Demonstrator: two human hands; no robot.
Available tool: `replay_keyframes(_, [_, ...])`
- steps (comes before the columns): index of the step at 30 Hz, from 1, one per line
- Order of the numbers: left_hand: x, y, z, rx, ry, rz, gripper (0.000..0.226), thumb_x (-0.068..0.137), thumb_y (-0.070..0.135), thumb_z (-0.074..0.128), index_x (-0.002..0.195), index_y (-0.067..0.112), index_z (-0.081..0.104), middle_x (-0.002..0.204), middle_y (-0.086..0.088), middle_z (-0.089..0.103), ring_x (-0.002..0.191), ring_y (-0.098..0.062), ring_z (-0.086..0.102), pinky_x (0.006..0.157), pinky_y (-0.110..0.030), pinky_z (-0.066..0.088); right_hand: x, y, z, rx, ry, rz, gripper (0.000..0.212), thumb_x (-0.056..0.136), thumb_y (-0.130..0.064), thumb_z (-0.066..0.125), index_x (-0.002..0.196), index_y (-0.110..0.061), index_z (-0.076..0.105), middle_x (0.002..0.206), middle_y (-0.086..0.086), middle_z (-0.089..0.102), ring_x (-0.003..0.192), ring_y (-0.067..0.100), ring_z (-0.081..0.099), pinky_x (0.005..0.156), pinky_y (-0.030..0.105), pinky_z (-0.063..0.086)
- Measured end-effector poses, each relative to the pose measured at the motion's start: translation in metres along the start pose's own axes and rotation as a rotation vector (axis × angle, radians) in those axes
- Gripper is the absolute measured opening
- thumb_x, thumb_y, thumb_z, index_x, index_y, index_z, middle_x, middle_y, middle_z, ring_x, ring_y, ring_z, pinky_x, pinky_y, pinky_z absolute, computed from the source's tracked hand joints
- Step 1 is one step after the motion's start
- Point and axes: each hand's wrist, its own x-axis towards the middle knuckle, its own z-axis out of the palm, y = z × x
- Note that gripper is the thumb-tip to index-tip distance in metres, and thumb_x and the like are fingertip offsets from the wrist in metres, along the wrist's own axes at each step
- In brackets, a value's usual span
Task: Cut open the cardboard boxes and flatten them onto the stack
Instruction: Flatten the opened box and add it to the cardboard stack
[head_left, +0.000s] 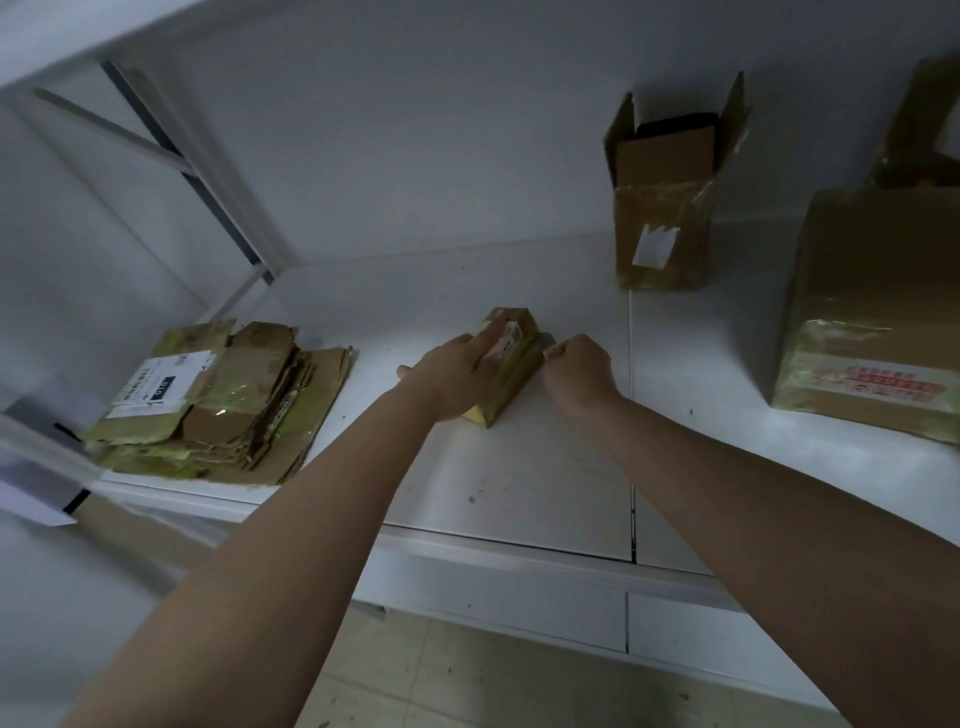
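Observation:
A small taped cardboard box (519, 364) lies in the middle of the white shelf (519, 478). My left hand (452, 371) rests flat on top of it, fingers stretched along its label. My right hand (579, 371) is a closed fist at the box's right side; a small grey blade tip (548, 340) pokes out between fist and box. A stack of flattened cardboard (218, 400) sits at the left end of the shelf.
An open, upright box (665, 208) stands at the back right. A larger taped box (878, 317) with a red-printed label sits at the far right. A seam (631, 415) splits the shelf boards. Tiled floor shows below the shelf edge.

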Motion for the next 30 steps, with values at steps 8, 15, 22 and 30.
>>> replay_keyframes(8, [-0.003,0.000,0.013,0.115,0.117,-0.012,0.048,0.102,0.049,0.009,0.150,0.048,0.003,0.146,-0.007,0.041,0.122,-0.037,0.048,0.098,-0.045,0.035,0.001,-0.010,0.010,0.050,0.023,0.071,0.015,0.096,-0.008,0.042,0.088,-0.006,0.055,0.073,0.002,0.050,0.067,0.017,0.049,0.046,0.021,0.030])
replay_keyframes(15, [-0.007,0.002,0.011,-0.009,0.088,-0.029,0.047,0.102,0.049,0.008,0.147,0.052,0.001,0.161,-0.002,0.015,0.134,-0.039,0.036,0.105,-0.050,0.037,0.007,-0.031,0.013,0.079,0.052,0.142,0.027,0.098,-0.010,0.041,0.112,0.005,0.059,0.116,0.019,0.061,0.106,0.033,0.059,0.072,0.028,0.042])
replay_keyframes(22, [-0.003,0.006,0.015,0.026,0.111,-0.095,0.047,0.102,0.047,0.008,0.148,0.051,0.001,0.160,-0.004,0.018,0.132,-0.039,0.035,0.101,-0.049,0.038,0.005,-0.023,0.006,0.000,-0.104,0.148,0.030,0.094,-0.006,0.046,0.064,-0.007,0.047,0.062,0.008,0.053,0.061,0.023,0.058,0.046,0.024,0.041])
replay_keyframes(30, [-0.003,0.007,0.018,0.034,0.137,-0.111,0.047,0.102,0.047,0.007,0.150,0.048,0.003,0.159,-0.005,0.020,0.133,-0.040,0.034,0.100,-0.050,0.038,-0.021,-0.017,0.002,0.041,-0.294,0.145,0.021,0.097,-0.013,0.042,0.085,-0.004,0.056,0.062,0.009,0.055,0.042,0.014,0.046,0.032,0.011,0.028])
